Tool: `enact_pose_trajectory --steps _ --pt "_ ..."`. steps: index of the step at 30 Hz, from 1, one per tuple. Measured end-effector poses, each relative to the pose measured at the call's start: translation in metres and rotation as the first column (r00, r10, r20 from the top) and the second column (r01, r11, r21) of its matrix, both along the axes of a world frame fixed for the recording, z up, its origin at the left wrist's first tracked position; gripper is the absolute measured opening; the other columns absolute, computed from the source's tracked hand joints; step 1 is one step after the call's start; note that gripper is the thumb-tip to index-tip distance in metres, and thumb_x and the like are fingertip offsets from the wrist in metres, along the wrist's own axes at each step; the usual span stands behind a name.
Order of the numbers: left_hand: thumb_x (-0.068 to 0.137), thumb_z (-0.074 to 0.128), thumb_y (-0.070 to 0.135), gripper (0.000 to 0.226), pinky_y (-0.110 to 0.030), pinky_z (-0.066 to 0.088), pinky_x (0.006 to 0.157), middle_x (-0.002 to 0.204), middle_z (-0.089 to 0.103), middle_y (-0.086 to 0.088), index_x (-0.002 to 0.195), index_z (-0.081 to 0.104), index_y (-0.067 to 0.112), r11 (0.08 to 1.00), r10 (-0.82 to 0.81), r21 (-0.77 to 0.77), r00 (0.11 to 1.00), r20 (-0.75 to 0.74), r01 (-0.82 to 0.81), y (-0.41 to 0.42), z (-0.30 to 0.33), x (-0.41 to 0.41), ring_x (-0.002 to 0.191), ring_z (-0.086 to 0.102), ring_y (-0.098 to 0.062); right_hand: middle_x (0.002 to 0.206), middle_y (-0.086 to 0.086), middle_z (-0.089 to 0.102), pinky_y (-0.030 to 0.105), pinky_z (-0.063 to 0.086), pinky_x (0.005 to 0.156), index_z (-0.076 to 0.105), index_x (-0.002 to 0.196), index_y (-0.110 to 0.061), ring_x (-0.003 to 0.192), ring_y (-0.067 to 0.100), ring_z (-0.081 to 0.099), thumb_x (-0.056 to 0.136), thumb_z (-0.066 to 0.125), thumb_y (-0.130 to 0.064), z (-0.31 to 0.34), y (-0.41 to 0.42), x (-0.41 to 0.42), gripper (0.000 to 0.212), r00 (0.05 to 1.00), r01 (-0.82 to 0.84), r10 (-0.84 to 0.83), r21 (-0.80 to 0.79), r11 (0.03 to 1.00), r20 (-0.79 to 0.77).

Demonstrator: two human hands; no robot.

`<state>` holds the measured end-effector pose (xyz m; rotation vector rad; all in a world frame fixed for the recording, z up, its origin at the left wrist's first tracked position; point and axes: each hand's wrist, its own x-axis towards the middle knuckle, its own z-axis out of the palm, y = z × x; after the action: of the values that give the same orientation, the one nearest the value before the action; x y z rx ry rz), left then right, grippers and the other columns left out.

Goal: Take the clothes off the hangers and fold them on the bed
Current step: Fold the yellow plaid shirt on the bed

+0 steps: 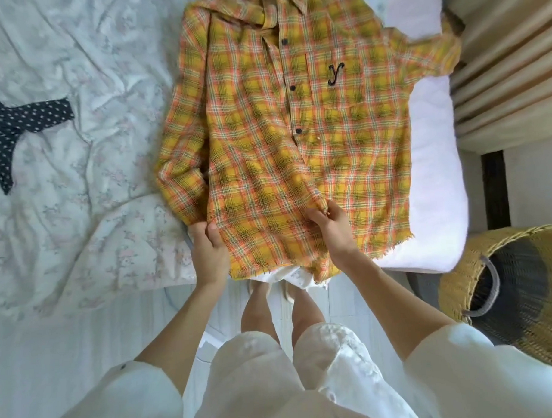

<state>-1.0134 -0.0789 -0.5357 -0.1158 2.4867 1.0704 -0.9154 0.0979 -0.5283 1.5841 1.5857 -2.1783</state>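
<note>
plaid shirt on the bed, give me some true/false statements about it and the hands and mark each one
1. The plaid shirt lies spread front-up on the bed. True.
2. The left hand is off the shirt. False: it grips the shirt's lower left corner near the hem.
3. The right hand pinches the shirt's front edge near the hem. True.
4. The shirt hangs on a hanger. False: no hanger is visible, and the shirt lies on the bed.
5. A woven basket stands on the floor on the person's right. True.
6. The polka-dot cloth lies on top of the shirt. False: it lies apart, on the floral cover to the left.
</note>
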Motion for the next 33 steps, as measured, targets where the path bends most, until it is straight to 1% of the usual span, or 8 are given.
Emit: enact_pose_trajectory --steps 4,10,17,20,23,29,31,33 --pt "0.096 0.051 0.029 0.02 -0.016 0.033 0.051 0.081 0.053 -0.004 0.097 0.046 0.01 0.994 -0.104 -0.021 0.99 0.093 0.106 -0.007 -0.004 0.001 0.064 0.048 -0.012 0.088 0.005 0.057 0.033 0.047 0.078 0.052 0.089 -0.009 0.083 0.021 0.054 0.089 0.06 -0.04 -0.005 0.003 0.008 0.032 0.996 0.065 -0.067 0.038 0.997 0.066" --pt "0.089 0.063 0.028 0.03 -0.027 0.039 0.052 0.07 0.054 -0.013 0.08 0.051 0.003 0.953 -0.293 -0.043 0.95 0.108 0.299 -0.014 -0.017 0.004 0.062 0.051 -0.024 0.065 -0.002 0.04 0.017 0.033 0.046 0.041 0.079 -0.01 0.057 0.012 0.038 0.099 0.043 -0.032 -0.018 0.001 0.037 0.03 0.967 -0.039 -0.058 0.371 0.928 0.248" --pt "0.089 0.062 0.02 0.027 -0.027 0.036 0.057 0.07 0.045 0.002 0.076 0.039 0.015 0.9 -0.35 -0.187 0.908 0.231 0.395 -0.026 -0.026 0.008 0.065 0.048 -0.016 0.09 0.012 0.058 0.039 0.045 0.068 0.044 0.108 -0.005 0.081 0.031 0.056 0.1 0.035 -0.039 -0.044 -0.001 0.054 0.036 0.769 -0.429 0.24 0.2 0.881 0.592" --pt "0.087 0.065 0.025 0.026 -0.032 0.05 0.072 0.08 0.056 -0.009 0.077 0.044 0.014 0.976 -0.196 0.006 0.868 0.456 0.217 -0.027 -0.029 0.0 0.079 0.059 -0.024 0.094 0.013 0.058 0.046 0.05 0.074 0.039 0.117 -0.006 0.088 0.034 0.06 0.098 0.04 -0.024 -0.047 0.009 0.048 0.026 0.672 -0.476 0.293 0.093 0.874 0.68" --pt "0.095 0.054 0.033 0.028 -0.032 0.051 0.07 0.079 0.056 -0.014 0.078 0.051 0.011 0.992 -0.104 0.12 0.843 0.527 0.047 -0.015 -0.023 -0.005 0.079 0.06 -0.025 0.107 0.015 0.056 0.044 0.046 0.075 0.032 0.126 -0.004 0.092 0.032 0.055 0.089 0.041 -0.005 -0.047 0.012 0.049 0.037 0.601 -0.516 0.333 0.034 0.856 0.727" --pt "0.081 0.06 0.056 0.059 -0.042 0.051 0.081 0.108 0.058 -0.007 0.111 0.047 0.007 0.953 0.285 -0.161 0.943 0.17 -0.259 0.007 -0.018 -0.018 0.092 0.06 -0.026 0.133 0.016 0.036 0.046 0.033 0.1 0.032 0.133 -0.009 0.122 0.033 0.035 0.088 0.046 -0.011 -0.041 0.012 0.024 0.047 0.711 -0.54 0.244 0.289 0.791 0.66" --pt "0.079 0.062 0.058 0.076 -0.05 0.05 0.088 0.129 0.048 -0.014 0.129 0.039 0.006 0.92 0.342 -0.246 0.933 0.114 -0.307 0.01 -0.017 -0.032 0.109 0.054 -0.034 0.135 0.014 0.034 0.045 0.03 0.102 0.03 0.137 -0.011 0.125 0.032 0.033 0.085 0.047 -0.01 -0.035 0.013 0.002 0.054 0.736 -0.571 0.255 0.373 0.732 0.626" --pt "0.083 0.063 0.048 0.065 -0.05 0.047 0.092 0.133 0.046 -0.017 0.127 0.045 0.004 0.916 0.319 -0.282 0.944 0.086 -0.284 0.012 -0.02 -0.05 0.118 0.049 -0.035 0.136 0.013 0.034 0.045 0.031 0.102 0.03 0.139 -0.012 0.125 0.031 0.032 0.085 0.046 -0.009 -0.032 0.013 -0.02 0.057 0.76 -0.591 0.284 0.441 0.676 0.584"
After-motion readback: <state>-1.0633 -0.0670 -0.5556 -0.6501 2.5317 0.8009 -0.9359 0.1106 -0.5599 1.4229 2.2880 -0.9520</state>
